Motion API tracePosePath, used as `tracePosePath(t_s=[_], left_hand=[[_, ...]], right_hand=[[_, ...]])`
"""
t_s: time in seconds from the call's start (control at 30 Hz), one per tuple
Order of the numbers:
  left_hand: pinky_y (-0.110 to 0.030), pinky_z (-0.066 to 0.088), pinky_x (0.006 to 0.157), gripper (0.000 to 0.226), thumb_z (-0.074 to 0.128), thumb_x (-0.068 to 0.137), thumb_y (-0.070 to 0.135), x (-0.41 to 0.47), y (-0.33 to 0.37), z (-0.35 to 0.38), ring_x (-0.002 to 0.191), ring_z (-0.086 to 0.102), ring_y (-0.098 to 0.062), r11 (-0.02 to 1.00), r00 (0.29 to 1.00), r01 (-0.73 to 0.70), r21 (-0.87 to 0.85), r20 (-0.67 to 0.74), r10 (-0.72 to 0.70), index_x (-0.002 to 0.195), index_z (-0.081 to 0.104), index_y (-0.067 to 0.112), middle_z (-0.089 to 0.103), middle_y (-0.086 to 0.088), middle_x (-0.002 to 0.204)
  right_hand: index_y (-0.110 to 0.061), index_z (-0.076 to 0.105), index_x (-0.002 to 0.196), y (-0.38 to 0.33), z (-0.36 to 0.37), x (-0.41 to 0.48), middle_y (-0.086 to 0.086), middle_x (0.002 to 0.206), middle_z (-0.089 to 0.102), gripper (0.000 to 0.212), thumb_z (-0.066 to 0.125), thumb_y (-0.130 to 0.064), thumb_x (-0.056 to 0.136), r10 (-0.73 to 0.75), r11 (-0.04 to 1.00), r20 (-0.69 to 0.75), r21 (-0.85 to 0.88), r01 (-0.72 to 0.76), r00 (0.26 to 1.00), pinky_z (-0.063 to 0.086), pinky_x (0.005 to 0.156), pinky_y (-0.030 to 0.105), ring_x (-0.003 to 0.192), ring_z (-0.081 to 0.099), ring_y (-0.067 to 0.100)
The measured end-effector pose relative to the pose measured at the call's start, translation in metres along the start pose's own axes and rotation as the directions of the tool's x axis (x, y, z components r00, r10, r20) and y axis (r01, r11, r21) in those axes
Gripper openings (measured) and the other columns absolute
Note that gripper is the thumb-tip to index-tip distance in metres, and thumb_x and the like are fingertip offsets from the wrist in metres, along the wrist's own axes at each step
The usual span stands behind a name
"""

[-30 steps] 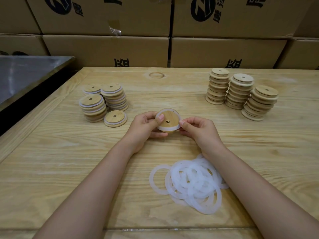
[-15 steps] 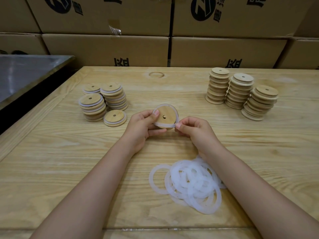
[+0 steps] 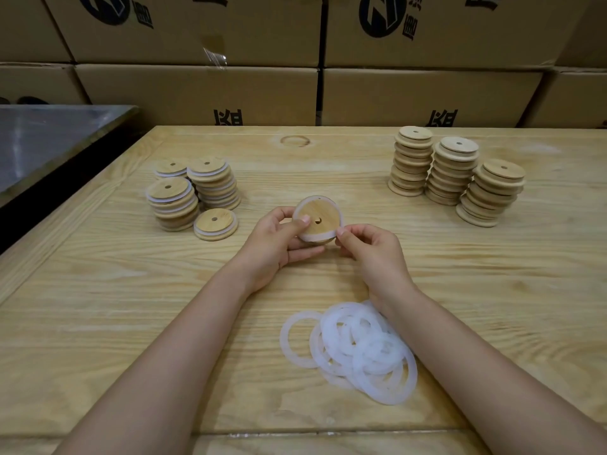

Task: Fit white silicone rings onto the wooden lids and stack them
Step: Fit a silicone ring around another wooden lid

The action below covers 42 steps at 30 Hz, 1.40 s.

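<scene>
A round wooden lid (image 3: 320,215) with a small centre hole is held tilted above the table's middle, a white silicone ring around its rim. My left hand (image 3: 279,244) grips its left edge, thumb on top. My right hand (image 3: 371,251) pinches the ring at the lid's lower right edge. A pile of several loose white rings (image 3: 358,349) lies near me, under my right forearm. Ringed lids stand stacked at the left (image 3: 193,192), with a low stack (image 3: 215,223) in front. Plain lids form three stacks at the right (image 3: 456,174).
The wooden table (image 3: 131,323) has a seam near its front edge. Cardboard boxes (image 3: 427,96) wall off the far side. A grey metal surface (image 3: 49,142) sits to the left, across a dark gap.
The lid has turned slightly in my hands and shifted a little left and away. My right fingers have slid along the ring's lower right edge.
</scene>
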<state>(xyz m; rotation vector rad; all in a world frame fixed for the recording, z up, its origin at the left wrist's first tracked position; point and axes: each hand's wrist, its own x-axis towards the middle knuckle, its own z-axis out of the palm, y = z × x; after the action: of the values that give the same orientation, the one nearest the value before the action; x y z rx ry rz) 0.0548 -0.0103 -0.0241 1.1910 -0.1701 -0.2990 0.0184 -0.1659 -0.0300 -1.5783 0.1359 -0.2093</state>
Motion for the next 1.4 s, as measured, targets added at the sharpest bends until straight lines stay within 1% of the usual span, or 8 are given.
tracePosePath(t_s=[0.2,0.43,0.57,0.67,0.8,0.87,1.1,1.4], left_hand=[[-0.035,0.058,0.079,0.018,0.053,0.094,0.018,0.001,-0.006,0.003,0.095,0.069,-0.025,0.994,1.000,-0.028,0.105,0.001,0.028,0.107,0.056,0.006,0.069,-0.013,0.102],[-0.035,0.054,0.084,0.027,0.047,0.098,0.021,0.001,-0.005,0.003,0.090,0.067,-0.024,0.987,0.997,-0.047,0.154,-0.053,0.056,0.110,0.061,0.001,0.069,-0.014,0.099],[-0.035,0.041,0.082,0.030,0.047,0.098,0.023,0.001,-0.004,0.003,0.093,0.058,-0.026,0.984,0.992,-0.029,0.176,-0.114,0.049,0.112,0.060,0.000,0.063,-0.015,0.099],[-0.033,0.041,0.078,0.024,0.047,0.098,0.023,0.000,-0.002,0.002,0.086,0.059,-0.021,0.986,0.993,-0.027,0.166,-0.109,0.045,0.103,0.063,0.006,0.065,-0.010,0.093],[-0.048,0.043,0.095,0.031,0.047,0.098,0.020,0.000,-0.003,0.002,0.099,0.059,-0.030,0.975,0.993,-0.051,0.216,-0.089,0.072,0.116,0.059,-0.002,0.063,-0.020,0.106],[-0.046,0.043,0.100,0.032,0.048,0.097,0.018,-0.001,-0.002,0.002,0.103,0.060,-0.029,0.980,0.995,-0.062,0.190,-0.065,0.076,0.120,0.057,-0.001,0.063,-0.020,0.110],[-0.028,0.056,0.076,0.030,0.063,0.080,0.020,-0.001,-0.002,0.000,0.091,0.067,-0.018,0.985,0.995,-0.101,0.141,-0.007,0.103,0.108,0.064,0.008,0.069,-0.007,0.097],[-0.038,0.059,0.073,0.019,0.061,0.086,0.006,0.000,-0.002,-0.002,0.090,0.067,-0.022,0.984,0.986,-0.116,0.139,-0.101,0.131,0.104,0.065,0.004,0.068,-0.012,0.095]], right_hand=[[-0.019,0.066,0.069,0.001,0.001,0.001,-0.011,0.066,0.064,0.018,0.065,-0.016,0.088,-0.010,0.997,0.003,-0.076,0.010,1.000,0.045,0.073,0.021,0.069,0.058,0.002],[-0.014,0.067,0.077,-0.008,0.002,-0.001,0.008,0.087,0.068,0.014,0.062,-0.017,0.090,0.033,0.990,0.083,-0.136,-0.021,0.996,0.048,0.087,0.036,0.087,0.062,0.020],[-0.015,0.065,0.079,-0.011,0.002,-0.002,0.002,0.082,0.063,0.012,0.061,-0.018,0.091,0.016,0.979,0.129,-0.204,0.011,0.992,0.046,0.078,0.030,0.079,0.056,0.013],[-0.014,0.064,0.083,-0.013,0.001,-0.002,-0.003,0.078,0.060,0.011,0.060,-0.020,0.091,-0.015,0.958,0.158,-0.280,0.060,0.987,0.043,0.069,0.023,0.072,0.052,0.010],[-0.015,0.064,0.080,-0.007,0.002,-0.004,-0.007,0.071,0.060,0.011,0.062,-0.020,0.090,-0.054,0.948,0.119,-0.305,0.089,0.991,0.041,0.063,0.018,0.066,0.052,0.005],[-0.015,0.065,0.077,-0.005,0.002,-0.004,-0.008,0.070,0.061,0.012,0.064,-0.018,0.089,-0.046,0.972,0.086,-0.228,0.064,0.995,0.042,0.065,0.015,0.066,0.054,0.003],[-0.015,0.068,0.074,-0.005,0.000,-0.002,-0.010,0.068,0.063,0.016,0.064,-0.019,0.089,0.039,0.997,0.071,-0.075,-0.033,0.997,0.043,0.071,0.019,0.068,0.055,0.002],[-0.014,0.065,0.077,-0.005,0.003,-0.003,-0.005,0.072,0.060,0.013,0.064,-0.019,0.089,-0.012,0.980,0.086,-0.196,0.029,0.996,0.042,0.069,0.020,0.070,0.053,0.007]])
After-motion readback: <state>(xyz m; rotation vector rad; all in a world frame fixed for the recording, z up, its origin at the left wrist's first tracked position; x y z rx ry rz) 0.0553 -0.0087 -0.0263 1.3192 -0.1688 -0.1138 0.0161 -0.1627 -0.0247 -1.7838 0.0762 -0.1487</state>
